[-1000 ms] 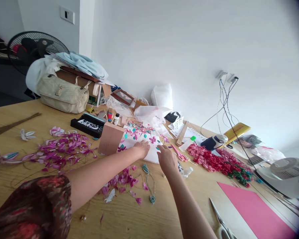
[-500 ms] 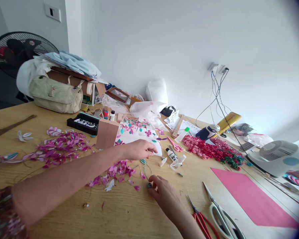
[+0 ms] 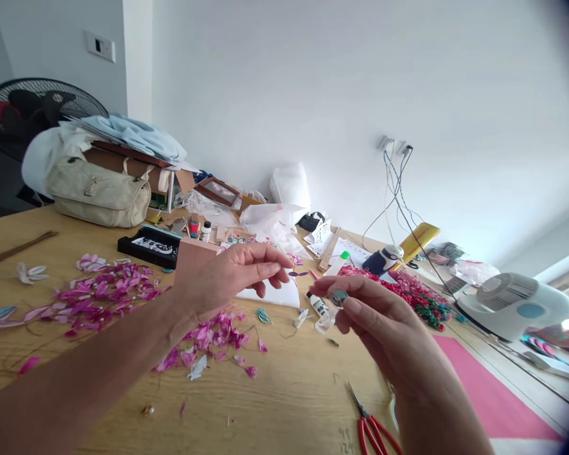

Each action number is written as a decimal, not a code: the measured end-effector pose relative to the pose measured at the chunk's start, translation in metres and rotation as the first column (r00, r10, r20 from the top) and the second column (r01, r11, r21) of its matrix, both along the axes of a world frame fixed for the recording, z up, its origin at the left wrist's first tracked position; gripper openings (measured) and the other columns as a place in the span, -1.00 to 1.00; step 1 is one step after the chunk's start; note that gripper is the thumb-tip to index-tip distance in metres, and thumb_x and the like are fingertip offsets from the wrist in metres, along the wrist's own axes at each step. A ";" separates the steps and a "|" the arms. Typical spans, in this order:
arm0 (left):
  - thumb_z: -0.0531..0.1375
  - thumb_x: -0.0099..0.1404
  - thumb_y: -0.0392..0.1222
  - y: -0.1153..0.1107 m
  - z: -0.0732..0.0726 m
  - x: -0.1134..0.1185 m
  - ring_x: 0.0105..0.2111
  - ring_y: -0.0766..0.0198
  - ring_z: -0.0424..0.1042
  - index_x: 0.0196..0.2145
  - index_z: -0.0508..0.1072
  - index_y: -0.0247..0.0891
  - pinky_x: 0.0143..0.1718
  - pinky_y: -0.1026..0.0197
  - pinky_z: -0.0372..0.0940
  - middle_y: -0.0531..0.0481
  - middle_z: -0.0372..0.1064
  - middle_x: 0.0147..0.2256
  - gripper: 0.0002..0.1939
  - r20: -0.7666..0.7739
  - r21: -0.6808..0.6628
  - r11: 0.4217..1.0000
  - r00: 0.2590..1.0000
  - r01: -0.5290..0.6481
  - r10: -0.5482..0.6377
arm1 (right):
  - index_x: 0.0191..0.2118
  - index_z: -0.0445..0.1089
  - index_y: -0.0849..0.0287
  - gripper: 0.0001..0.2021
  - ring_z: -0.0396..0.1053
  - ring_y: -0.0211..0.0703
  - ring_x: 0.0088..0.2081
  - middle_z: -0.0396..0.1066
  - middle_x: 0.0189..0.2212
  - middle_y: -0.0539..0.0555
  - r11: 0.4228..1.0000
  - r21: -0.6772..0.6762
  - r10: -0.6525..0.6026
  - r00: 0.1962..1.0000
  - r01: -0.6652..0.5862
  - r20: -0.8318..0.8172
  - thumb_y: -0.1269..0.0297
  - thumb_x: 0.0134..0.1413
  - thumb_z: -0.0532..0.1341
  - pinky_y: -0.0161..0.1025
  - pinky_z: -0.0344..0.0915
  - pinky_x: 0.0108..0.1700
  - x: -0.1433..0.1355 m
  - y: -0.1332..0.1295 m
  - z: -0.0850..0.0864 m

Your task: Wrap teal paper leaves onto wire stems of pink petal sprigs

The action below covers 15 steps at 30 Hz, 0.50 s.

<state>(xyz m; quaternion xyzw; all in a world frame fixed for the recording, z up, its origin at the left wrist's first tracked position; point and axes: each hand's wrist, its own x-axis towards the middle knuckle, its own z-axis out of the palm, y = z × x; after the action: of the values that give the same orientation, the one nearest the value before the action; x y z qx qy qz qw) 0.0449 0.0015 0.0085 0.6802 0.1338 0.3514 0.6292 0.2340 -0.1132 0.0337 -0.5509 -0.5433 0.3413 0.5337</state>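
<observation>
My right hand (image 3: 384,322) is raised over the table, thumb and fingers pinching a small round grey-teal bobbin (image 3: 337,297). Left of it, my left hand (image 3: 246,272) hovers above the white paper (image 3: 284,294), thumb and index finger pressed together; anything between them is too small to make out. A dark purple leaf-shaped piece (image 3: 298,273) shows just past the left fingertips. Below the hands lie a teal leaf (image 3: 262,315), a white leaf piece (image 3: 301,318) and a pile of magenta petals (image 3: 218,332). A black-capped bottle (image 3: 318,306) stands behind the right fingertips.
Red-handled scissors (image 3: 372,426) lie at the front, beside a pink sheet (image 3: 488,392). More petals (image 3: 107,287), a black tray (image 3: 152,245) and a wooden block (image 3: 189,259) are leftward. Red-pink flower material (image 3: 408,291) and a white machine (image 3: 516,303) sit right.
My right hand has lifted the bobbin off the table, up and to the right. My left hand has drawn back slightly leftward and up. The view has shifted a little.
</observation>
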 end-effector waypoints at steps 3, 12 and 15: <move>0.09 0.21 -0.23 -0.006 0.007 -0.003 -0.38 0.34 0.32 -0.28 0.44 -0.22 -0.45 0.36 0.20 0.03 0.38 -0.39 -0.85 0.064 0.078 0.989 0.990 -0.128 0.123 | -0.39 0.36 0.15 -0.84 0.39 -0.15 -0.29 0.44 -0.36 0.10 0.992 0.030 0.128 0.959 -0.124 -0.254 0.20 -0.10 0.25 -0.45 0.11 -0.61 -0.016 0.018 0.003; 0.21 0.06 -0.33 -0.005 -0.028 0.020 -0.39 0.39 0.30 0.11 0.12 0.00 -0.42 0.34 0.19 -0.02 0.25 -0.03 -0.32 -0.163 -0.050 0.943 0.929 0.329 -0.333 | -0.44 0.27 0.14 -0.89 -0.11 -0.44 -0.67 0.04 -0.64 -0.13 0.946 0.322 0.126 0.861 0.045 -0.492 0.26 -0.04 0.22 -0.48 -0.13 -0.70 -0.036 0.027 0.000; 0.23 0.01 -0.29 0.008 -0.045 0.039 -0.52 0.37 0.28 -0.16 0.41 -0.23 -0.49 0.34 0.15 0.11 0.31 -0.54 -0.63 -0.346 -0.057 0.901 0.838 0.431 -0.423 | -0.51 0.18 0.11 -0.80 -0.15 -0.39 -0.65 -0.10 -0.62 -0.13 0.892 0.417 0.014 0.914 0.171 -0.405 0.19 0.06 0.14 -0.45 -0.10 -0.68 -0.035 0.009 0.010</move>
<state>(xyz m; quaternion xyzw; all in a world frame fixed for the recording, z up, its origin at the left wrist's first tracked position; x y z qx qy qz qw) 0.0834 0.0093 -0.0369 0.7514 0.0848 0.0774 0.6498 0.1986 -0.1043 0.0435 -0.3557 -0.4638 0.2903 0.7577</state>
